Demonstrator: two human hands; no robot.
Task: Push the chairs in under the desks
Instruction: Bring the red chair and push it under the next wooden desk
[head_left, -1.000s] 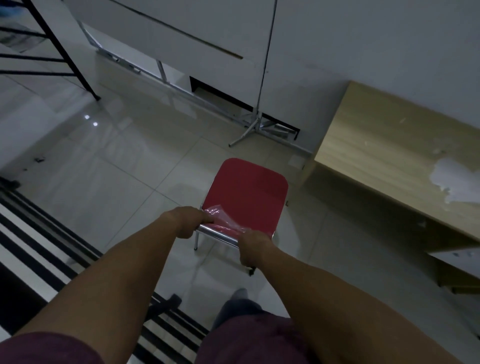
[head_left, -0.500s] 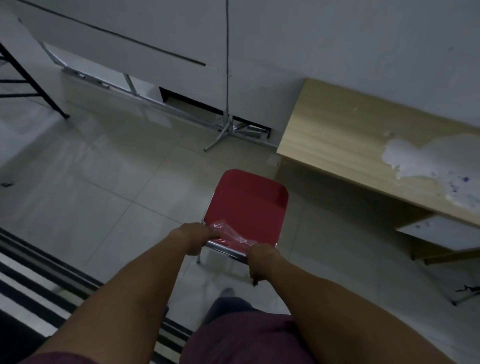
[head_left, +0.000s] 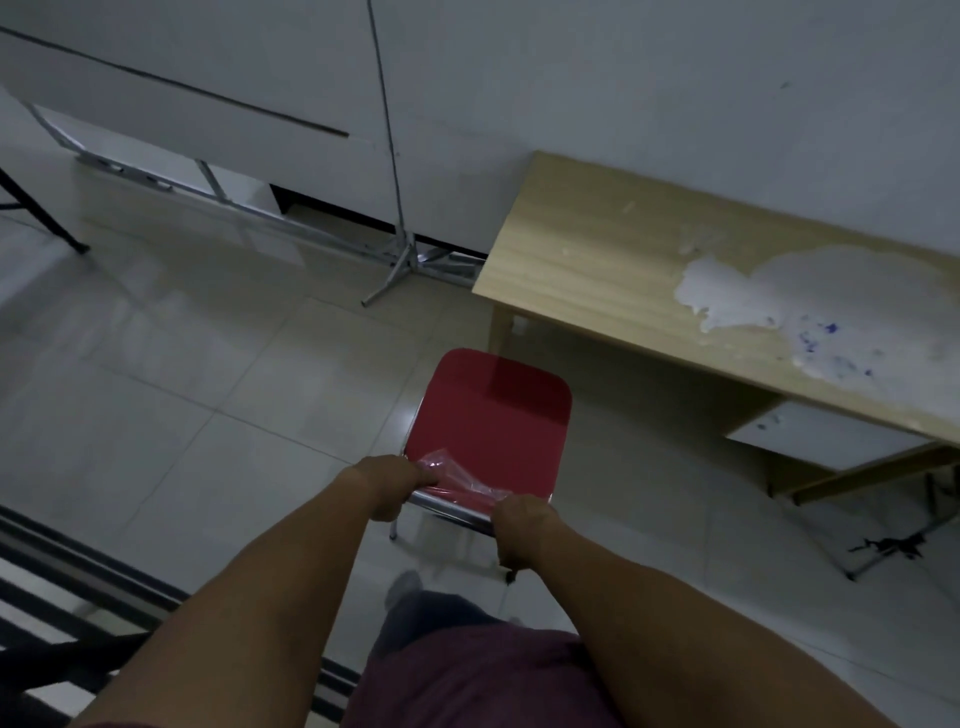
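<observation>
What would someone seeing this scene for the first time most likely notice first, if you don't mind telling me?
The red chair at the centre stands out on the pale floor, with the left hand and right hand gripping its metal back rail. To its right, against the wall, stands the wooden desk, its top marred by a large white worn patch.

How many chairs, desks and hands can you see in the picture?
Red chair: 1
Wooden desk: 1
Hands: 2, the left hand and the right hand, both gripping the chair's back rail
Total: 4
</observation>
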